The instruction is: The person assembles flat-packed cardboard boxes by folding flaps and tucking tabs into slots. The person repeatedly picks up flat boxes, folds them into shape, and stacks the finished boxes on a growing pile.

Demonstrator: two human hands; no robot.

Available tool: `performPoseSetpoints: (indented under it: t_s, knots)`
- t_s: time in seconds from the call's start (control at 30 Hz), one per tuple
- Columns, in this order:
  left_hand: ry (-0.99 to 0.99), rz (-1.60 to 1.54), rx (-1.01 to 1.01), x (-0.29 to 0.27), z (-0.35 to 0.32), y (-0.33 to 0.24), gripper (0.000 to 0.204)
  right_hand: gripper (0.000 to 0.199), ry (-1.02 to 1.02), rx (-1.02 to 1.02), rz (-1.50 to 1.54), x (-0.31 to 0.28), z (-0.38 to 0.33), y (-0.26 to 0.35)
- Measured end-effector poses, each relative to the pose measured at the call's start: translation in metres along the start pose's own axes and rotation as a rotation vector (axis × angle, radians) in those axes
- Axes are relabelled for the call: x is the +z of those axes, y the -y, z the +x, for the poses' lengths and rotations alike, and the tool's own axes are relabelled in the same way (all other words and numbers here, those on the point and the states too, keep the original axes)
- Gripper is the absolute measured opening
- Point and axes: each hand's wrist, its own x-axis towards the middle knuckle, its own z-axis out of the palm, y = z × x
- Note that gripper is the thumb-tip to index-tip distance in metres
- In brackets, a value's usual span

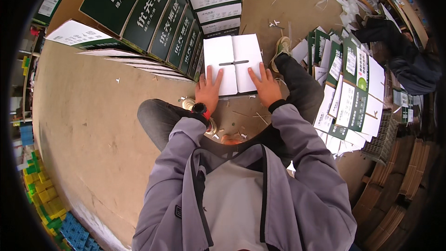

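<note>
Dusty brown floor under a flat white cardboard box [233, 64]. Left hand [207, 91] and right hand [265, 86] press open-palmed on its near edge, grasping nothing; green-white cartons [158, 23] stacked beside it.

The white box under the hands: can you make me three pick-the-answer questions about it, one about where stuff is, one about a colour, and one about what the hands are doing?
1. Where is the row of finished green and white boxes?
A. left of the white box
B. right of it
C. behind the person

2. What colour is the jacket?
A. red
B. grey
C. yellow

3. What are the hands doing?
A. lifting the box up
C. pressing flat on its flaps
B. holding scissors

Answers: 1 A, the row stands at the left of the white box. 2 B, both sleeves are grey. 3 C, the left hand and right hand lie flat, palms down, on the closed flaps.
</note>
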Motion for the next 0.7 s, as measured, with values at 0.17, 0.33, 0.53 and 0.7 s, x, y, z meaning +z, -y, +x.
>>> performPoseSetpoints:
  t_s: [0.17,0.33,0.53,0.7]
  knots:
    - [0.072,-0.067,0.009,-0.015,0.026,-0.005,0.077,0.082,0.203,-0.080,0.040,-0.008,0.034,0.004]
    - [-0.031,-0.204,-0.114,0.013,0.054,0.004,0.061,0.084,0.125,0.298,0.453,-0.014,0.091,-0.005]
    - [-0.159,-0.569,-0.309,0.029,0.058,-0.010,0.116,0.111,-0.067,0.499,0.811,0.065,0.104,-0.022]
    - [-0.044,-0.415,-0.352,0.053,0.067,-0.022,0.112,0.104,0.068,0.642,0.606,0.067,0.113,0.036]
